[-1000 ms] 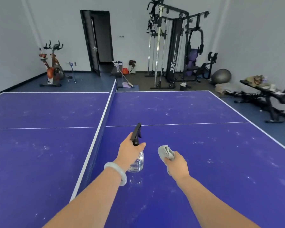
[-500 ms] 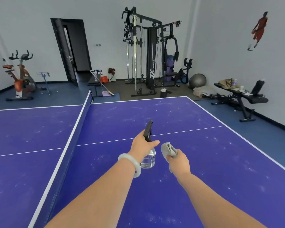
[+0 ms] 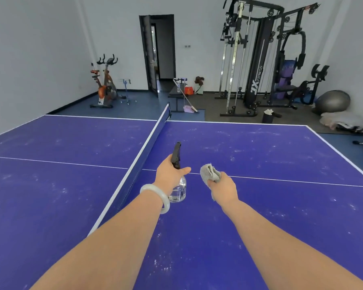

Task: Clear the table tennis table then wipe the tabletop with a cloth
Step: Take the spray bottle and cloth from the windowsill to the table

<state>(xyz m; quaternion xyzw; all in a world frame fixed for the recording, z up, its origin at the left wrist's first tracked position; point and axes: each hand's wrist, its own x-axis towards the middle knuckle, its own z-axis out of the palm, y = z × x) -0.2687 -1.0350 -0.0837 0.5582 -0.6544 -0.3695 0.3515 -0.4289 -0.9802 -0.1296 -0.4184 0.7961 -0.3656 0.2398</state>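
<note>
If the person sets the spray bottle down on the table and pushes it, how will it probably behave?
The spray bottle, held in the left hand, looks like clear plastic with only a little liquid at the bottom, so it is probably light and would slide easily on the smooth tabletop. Its tall black trigger head may make it tip if pushed high up.

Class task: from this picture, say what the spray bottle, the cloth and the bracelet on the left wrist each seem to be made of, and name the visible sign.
Clear spray bottle with black trigger head: probably glossy plastic, perhaps glass; the table shows through.
Crumpled grey cloth: soft matte fabric; it folds and bunches.
Pale, smooth round bangle: looks like polished jade or glass; milky, faintly translucent sheen.
</note>
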